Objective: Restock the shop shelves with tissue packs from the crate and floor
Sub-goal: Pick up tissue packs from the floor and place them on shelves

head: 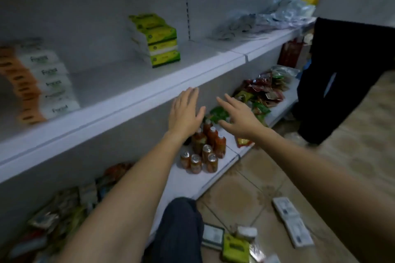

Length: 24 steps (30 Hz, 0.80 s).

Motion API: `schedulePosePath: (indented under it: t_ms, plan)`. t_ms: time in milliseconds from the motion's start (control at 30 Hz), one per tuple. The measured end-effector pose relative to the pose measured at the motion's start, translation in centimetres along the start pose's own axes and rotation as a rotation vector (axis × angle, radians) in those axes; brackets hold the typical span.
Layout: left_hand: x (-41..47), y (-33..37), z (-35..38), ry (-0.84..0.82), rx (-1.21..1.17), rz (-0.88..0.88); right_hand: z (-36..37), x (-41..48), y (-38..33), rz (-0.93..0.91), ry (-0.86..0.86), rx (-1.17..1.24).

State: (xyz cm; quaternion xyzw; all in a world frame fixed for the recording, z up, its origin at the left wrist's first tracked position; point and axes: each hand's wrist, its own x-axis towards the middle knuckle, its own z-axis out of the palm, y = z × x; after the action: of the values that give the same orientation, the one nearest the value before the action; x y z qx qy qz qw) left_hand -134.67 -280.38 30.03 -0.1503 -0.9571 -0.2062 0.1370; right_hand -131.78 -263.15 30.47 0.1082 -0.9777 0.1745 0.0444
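Left hand (184,113) and right hand (241,118) both empty, fingers spread, above the cans (199,161); tissue packs (291,221) on floor; careless downward reach could topple cans.

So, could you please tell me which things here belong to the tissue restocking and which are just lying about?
Belonging: green tissue packs and white tissue packs on the upper shelf; floor packs.
Lying about: drink cans, bottles and snack packets on the lower shelf.
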Motion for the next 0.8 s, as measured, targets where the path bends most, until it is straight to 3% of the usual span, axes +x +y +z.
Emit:
schedulePosePath:
  t_ms: [233, 467, 667, 800]
  plan:
    - [-11.4, 6.9, 9.7, -0.375, -0.135, 0.078, 6.0, -16.9, 5.7, 0.276, -0.096, -0.140]
    - [-19.5, 9.3, 17.5, -0.679, -0.202, 0.144, 12.0, -30.6, 8.7, 0.656, -0.196, 0.044]
    - [-21.9, 7.5, 22.5, -0.849, -0.176, 0.110, 19.0, -35.0, 9.4, 0.825, -0.239, 0.222]
    - [-23.4, 4.6, 28.3, -0.921, -0.189, -0.006, 25.5, -35.0, 10.0, 0.885, -0.320, 0.358]
